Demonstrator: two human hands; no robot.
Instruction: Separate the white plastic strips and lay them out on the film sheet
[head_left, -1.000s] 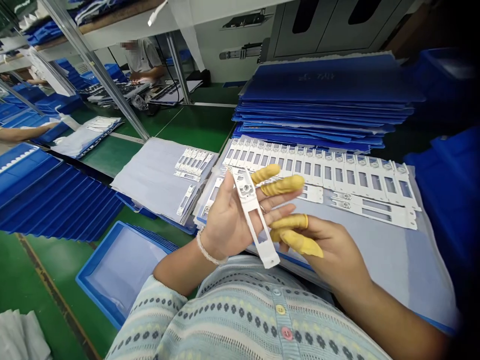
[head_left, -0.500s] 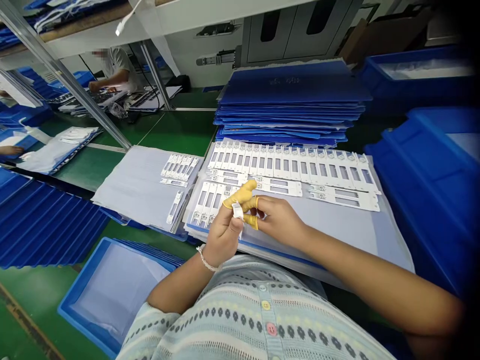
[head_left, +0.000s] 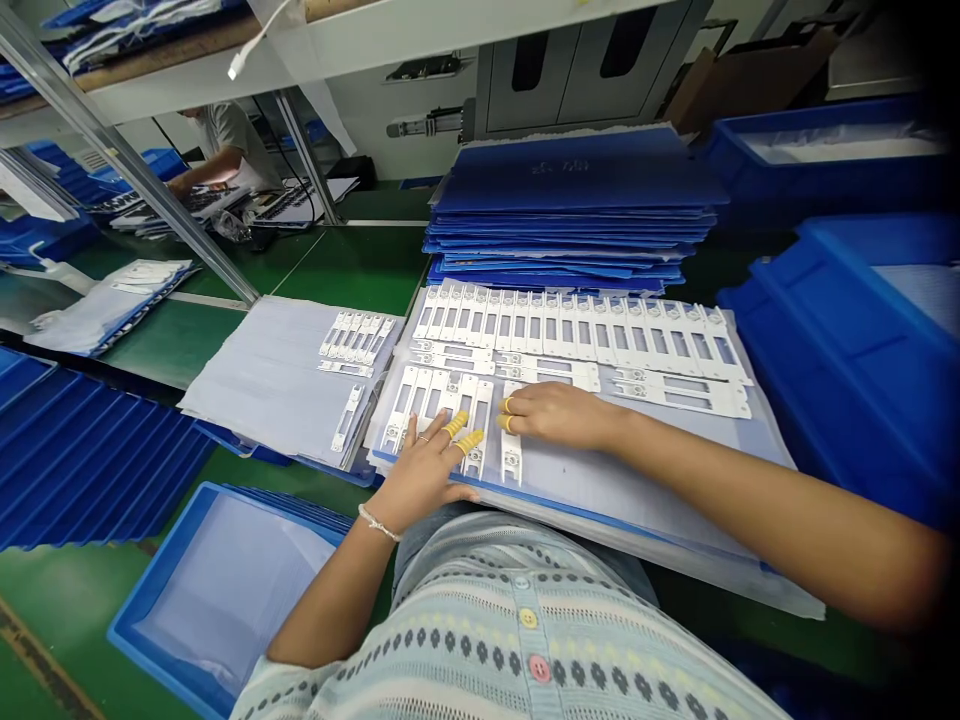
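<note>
Blue-edged plastic sheet (head_left: 637, 505) on the table, white plastic frame strips (head_left: 511, 465) in rows on it, just under the fingers. Forearms reach forward; left hand (head_left: 420, 482) has its fingers (head_left: 439, 437) spread, right hand (head_left: 559, 415) has its fingers (head_left: 517, 412) together, both flat on the strips, no pinch (light, even pressure seems best on parts this thin). Yellow finger cots (head_left: 469, 441) on some fingertips.

Count, this frame: 2 hands, left (head_left: 422, 482) and right (head_left: 556, 415). 4 yellow finger cots (head_left: 470, 441), 2 per hand. 2 pale sheets (head_left: 262, 385) on the bench, carrying white plastic frames (head_left: 511, 462): about 8 on the left sheet; about 28 on the right sheet (head_left: 585, 500), roughly 16 of them along its far edge. Exact counts hindered by crowding. 3 blue plastic bins (head_left: 154, 560). 2 stacks of blue corrugated boards (head_left: 574, 200). 1 co-worker (head_left: 225, 135).
</note>
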